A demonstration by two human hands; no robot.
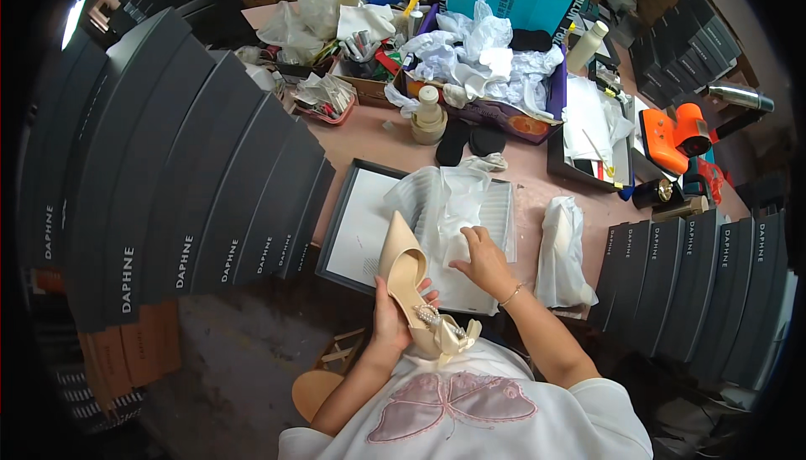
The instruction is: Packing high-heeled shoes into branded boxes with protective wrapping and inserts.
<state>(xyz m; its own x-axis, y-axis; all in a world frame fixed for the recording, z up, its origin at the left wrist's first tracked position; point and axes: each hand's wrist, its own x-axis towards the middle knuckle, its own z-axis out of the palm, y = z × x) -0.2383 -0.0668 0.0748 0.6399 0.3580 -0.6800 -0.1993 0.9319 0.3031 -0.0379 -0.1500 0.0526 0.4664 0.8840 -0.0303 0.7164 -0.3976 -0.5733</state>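
My left hand [389, 316] is closed round a cream pointed-toe shoe [405, 275], its toe pointing away from me. Pearls and a bow decorate the shoe's heel end, close to my white top. To its right, my right hand [487, 265] reaches over the dark shoebox [326, 252], with thumb and fingers curled on white tissue paper [457, 204]. The tissue lies crumpled over a translucent ribbed sheet [499, 208] at the box's right side. A white-wrapped bundle [562, 250] lies on the table to the right of my right hand.
Stacked dark shoeboxes rise on the left [185, 183] and right [688, 267]. Behind the work spot stand a bottle [429, 107], two black pads [470, 143] and a purple-edged box [556, 91] of crumpled paper. An orange device [665, 139] sits at the back right.
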